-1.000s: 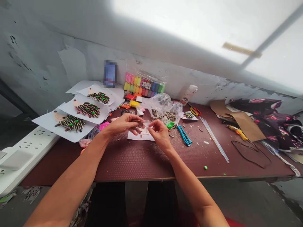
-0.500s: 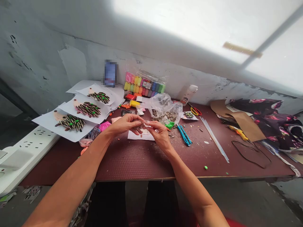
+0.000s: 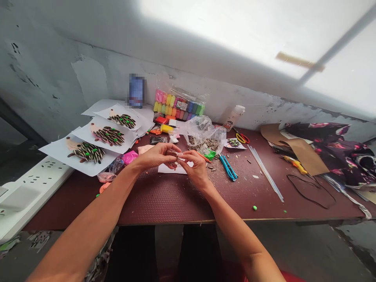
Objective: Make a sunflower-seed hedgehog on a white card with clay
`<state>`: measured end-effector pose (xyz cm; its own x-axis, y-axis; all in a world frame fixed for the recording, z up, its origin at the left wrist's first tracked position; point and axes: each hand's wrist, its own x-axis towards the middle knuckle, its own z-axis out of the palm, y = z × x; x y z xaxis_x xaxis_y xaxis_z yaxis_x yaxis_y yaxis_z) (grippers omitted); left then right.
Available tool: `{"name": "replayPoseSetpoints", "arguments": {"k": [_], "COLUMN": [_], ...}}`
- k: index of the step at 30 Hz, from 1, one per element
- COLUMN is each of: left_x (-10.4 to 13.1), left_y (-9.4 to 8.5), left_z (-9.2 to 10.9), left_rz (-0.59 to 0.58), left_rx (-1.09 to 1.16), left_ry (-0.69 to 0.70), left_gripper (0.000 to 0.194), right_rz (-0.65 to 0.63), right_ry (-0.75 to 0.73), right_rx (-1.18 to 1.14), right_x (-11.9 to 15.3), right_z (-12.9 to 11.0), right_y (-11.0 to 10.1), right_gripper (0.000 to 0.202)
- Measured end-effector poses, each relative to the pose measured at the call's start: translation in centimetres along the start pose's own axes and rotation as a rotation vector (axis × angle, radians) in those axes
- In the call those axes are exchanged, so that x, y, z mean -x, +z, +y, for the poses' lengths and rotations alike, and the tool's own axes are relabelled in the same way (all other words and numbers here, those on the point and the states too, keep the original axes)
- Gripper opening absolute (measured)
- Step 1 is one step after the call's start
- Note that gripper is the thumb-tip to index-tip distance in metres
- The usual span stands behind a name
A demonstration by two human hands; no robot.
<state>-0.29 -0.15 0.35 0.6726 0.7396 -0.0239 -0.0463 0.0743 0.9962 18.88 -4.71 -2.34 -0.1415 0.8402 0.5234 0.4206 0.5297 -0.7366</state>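
Observation:
My left hand (image 3: 157, 155) and my right hand (image 3: 196, 167) meet over a white sheet of paper (image 3: 167, 169) at the middle of the table. Their fingertips are closed together on a small crinkled, see-through wrapper (image 3: 178, 156), with something brownish at it on the left side. Fingers hide most of this piece, so its contents are unclear. Just beyond my right hand lie a pile of striped sunflower seeds (image 3: 212, 145), a clear plastic bag (image 3: 202, 127) and a green scrap (image 3: 210, 155). A teal utility knife (image 3: 228, 167) is to the right.
Paper sheets with seed-covered hedgehogs (image 3: 107, 134) overlap at the left, beside a white power strip (image 3: 35, 188). Coloured clay packs (image 3: 179, 105) lean on the wall near a bottle (image 3: 234, 117). Rightward are scissors (image 3: 242, 138), glue sticks (image 3: 266, 172) and a yellow glue gun (image 3: 299, 166).
Both hands stay together above the paper. My fingers have shifted slightly on the wrapper, and my right hand has turned a little. An orange strip now shows behind my right hand.

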Motion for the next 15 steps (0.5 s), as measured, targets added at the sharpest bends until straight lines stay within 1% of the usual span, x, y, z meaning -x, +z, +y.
{"name": "replayPoseSetpoints", "arguments": {"k": [3, 7, 11, 15], "left_x": [-0.03, 0.12, 0.28, 0.14], "left_y": [0.13, 0.25, 0.43, 0.52], "left_z": [0.02, 0.28, 0.65, 0.54], "left_rz": [0.035, 0.08, 0.072, 0.068], "left_rx": [-0.022, -0.076, -0.109, -0.094], "left_ry": [0.001, -0.02, -0.046, -0.05], "left_gripper": [0.039, 0.037, 0.033, 0.025], "right_rz": [0.019, 0.013, 0.031, 0.031], "right_ry": [-0.015, -0.013, -0.012, -0.001], "right_rx": [0.016, 0.046, 0.058, 0.024], "right_x": [0.05, 0.22, 0.32, 0.28], "right_z": [-0.15, -0.22, -0.21, -0.38], "right_y": [0.14, 0.46, 0.62, 0.56], "right_gripper": [0.01, 0.017, 0.018, 0.019]}}
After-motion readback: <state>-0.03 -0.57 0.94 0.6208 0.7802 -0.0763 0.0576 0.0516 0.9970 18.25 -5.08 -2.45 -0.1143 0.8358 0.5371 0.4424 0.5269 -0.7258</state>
